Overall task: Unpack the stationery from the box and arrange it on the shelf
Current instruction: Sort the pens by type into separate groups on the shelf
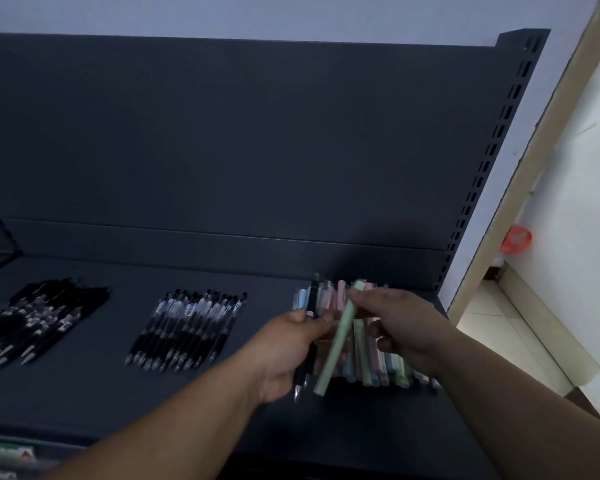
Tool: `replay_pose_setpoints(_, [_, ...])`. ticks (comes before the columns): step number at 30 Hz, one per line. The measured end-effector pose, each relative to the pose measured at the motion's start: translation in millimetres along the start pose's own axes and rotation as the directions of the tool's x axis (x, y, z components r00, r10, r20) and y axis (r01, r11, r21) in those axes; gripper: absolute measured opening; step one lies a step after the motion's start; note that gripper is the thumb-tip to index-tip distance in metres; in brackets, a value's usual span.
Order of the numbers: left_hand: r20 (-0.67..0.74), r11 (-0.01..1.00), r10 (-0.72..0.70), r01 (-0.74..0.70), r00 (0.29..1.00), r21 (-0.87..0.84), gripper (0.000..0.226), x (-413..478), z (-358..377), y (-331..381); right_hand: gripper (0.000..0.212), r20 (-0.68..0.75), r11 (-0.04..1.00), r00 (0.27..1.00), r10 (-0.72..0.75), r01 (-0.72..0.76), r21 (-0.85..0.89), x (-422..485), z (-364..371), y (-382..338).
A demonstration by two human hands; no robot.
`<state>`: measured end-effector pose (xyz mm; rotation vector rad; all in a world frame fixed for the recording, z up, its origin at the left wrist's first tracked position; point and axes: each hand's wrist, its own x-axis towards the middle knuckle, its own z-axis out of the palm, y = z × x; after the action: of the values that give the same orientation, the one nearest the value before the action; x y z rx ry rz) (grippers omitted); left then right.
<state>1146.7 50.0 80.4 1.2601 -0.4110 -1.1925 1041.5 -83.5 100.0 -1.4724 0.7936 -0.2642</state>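
Left hand [284, 355] grips black pen [307, 344] (slim).

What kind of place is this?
Probably a small shop being stocked: a dark metal display shelf with a slotted upright, and sorted pen groups laid in rows.

Your left hand [288, 351] and right hand [400, 327] meet over the right part of the shelf [222, 393]. Under them lies a row of pens [371, 362]. To the left of your grip lies a second group of pens [187, 327], and farther left a third group [39, 320].
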Motion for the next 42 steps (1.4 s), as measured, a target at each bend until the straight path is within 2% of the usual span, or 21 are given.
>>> replay_pose_setpoints(3, [-0.185,0.997,-0.002,-0.013,0.983,-0.080,0.018,5.5,-8.1,1.1,0.027,-0.041,0.999,0.999,0.007,-0.009,-0.040,2.2,-11.7,-4.2])
replay_pose_setpoints(6, [-0.268,1.000,-0.004,-0.004,0.963,-0.027,0.016,5.4,-14.0,2.8,0.031,-0.166,0.968,0.982,-0.086,0.043,-0.249,12.8,-18.9,-3.5])
replay_pose_setpoints(10, [-0.208,0.997,-0.008,-0.007,0.978,-0.075,0.010,2.7,-10.0,3.1,0.046,-0.280,0.883,0.931,-0.233,0.081,-0.463,31.3,-17.3,-0.3])
replay_pose_setpoints(12, [-0.159,0.996,0.001,-0.016,0.987,-0.091,0.013,2.0,-9.7,2.0,0.057,-0.256,0.800,0.924,-0.285,0.083,-0.594,35.0,-13.8,1.9])
replay_pose_setpoints(15, [-0.111,0.998,0.015,-0.022,0.994,-0.058,0.015,0.4,-14.3,0.8,0.055,-0.164,0.631,0.922,-0.350,0.103,-0.769,33.4,-7.8,6.6])
replay_pose_setpoints(19, [-0.077,1.000,0.010,-0.010,0.997,-0.002,0.018,-1.0,-16.8,-0.3,0.051,-0.111,0.556,0.920,-0.376,0.128,-0.821,31.1,-4.9,9.3])
replay_pose_setpoints(23, [-0.062,0.999,0.008,-0.005,0.998,0.051,0.022,-1.7,-14.6,-0.9,0.042,-0.087,0.526,0.878,-0.472,0.201,-0.826,28.7,1.5,8.6])
replay_pose_setpoints(26, [-0.053,0.998,0.022,-0.019,0.998,0.062,0.020,-2.4,-12.9,0.1,0.034,-0.058,0.542,0.859,-0.509,0.267,-0.797,25.0,11.9,4.4])
replay_pose_setpoints(29, [-0.018,0.996,0.030,-0.028,0.999,0.086,0.025,-2.4,-12.7,-0.1,0.029,-0.045,0.625,0.894,-0.445,0.275,-0.730,21.1,22.1,-0.2])
replay_pose_setpoints(30, [0.002,0.995,0.034,-0.034,0.999,0.096,0.024,-3.3,-13.0,0.3,0.030,-0.050,0.703,0.919,-0.391,0.263,-0.661,21.5,25.1,-0.3])
replay_pose_setpoints(32, [0.036,0.993,0.045,-0.049,0.998,0.108,0.015,-5.9,-14.2,1.0,0.028,-0.028,0.888,0.968,-0.250,0.218,-0.405,20.5,32.1,-1.2])
replay_pose_setpoints(34, [0.025,0.995,0.052,-0.054,0.998,0.088,0.013,-9.0,-17.1,1.7,0.022,0.035,0.973,0.989,-0.140,0.144,-0.178,19.0,39.5,-3.9])
replay_pose_setpoints(36, [-0.027,0.994,0.063,-0.060,0.998,0.093,0.015,-11.4,-23.1,1.2,0.019,0.061,0.989,0.993,-0.103,0.108,-0.100,19.2,45.1,-5.4])
replay_pose_setpoints(39, [-0.214,0.986,0.104,-0.073,0.971,0.151,0.014,-14.0,-43.9,4.0,0.018,0.042,0.990,0.995,-0.087,0.091,-0.109,23.7,53.5,-5.2])
replay_pose_setpoints(42, [-0.400,0.928,0.179,-0.019,0.899,0.373,0.010,-14.1,-80.5,11.9,0.022,0.030,0.986,0.994,-0.101,0.104,-0.133,29.9,64.4,-1.6])
